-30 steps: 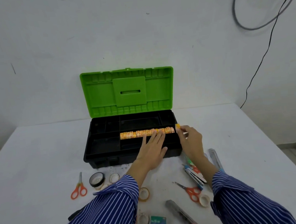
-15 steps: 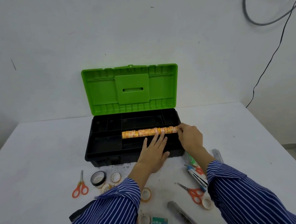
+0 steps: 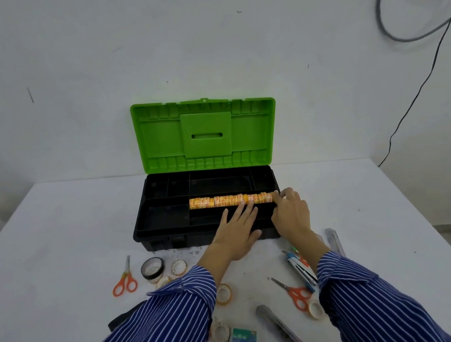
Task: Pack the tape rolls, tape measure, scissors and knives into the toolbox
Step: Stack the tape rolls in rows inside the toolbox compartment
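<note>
My right hand [image 3: 292, 214] moved in, pinching the tape-roll row's [image 3: 230, 200] right end; row runs left-right inside toolbox [image 3: 169, 231]; left hand [image 3: 237, 231] flat, fingertips touching it.

The toolbox [image 3: 207, 222] tray is matt black plastic under a glossy green plastic lid [image 3: 205, 134]; the worktop [image 3: 46, 243] looks matt white.

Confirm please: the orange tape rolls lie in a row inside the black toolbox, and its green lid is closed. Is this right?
Not quite. The head view shows the green lid standing open, upright behind the black toolbox. The rest holds: the orange tape rolls lie in a row inside it.
</note>
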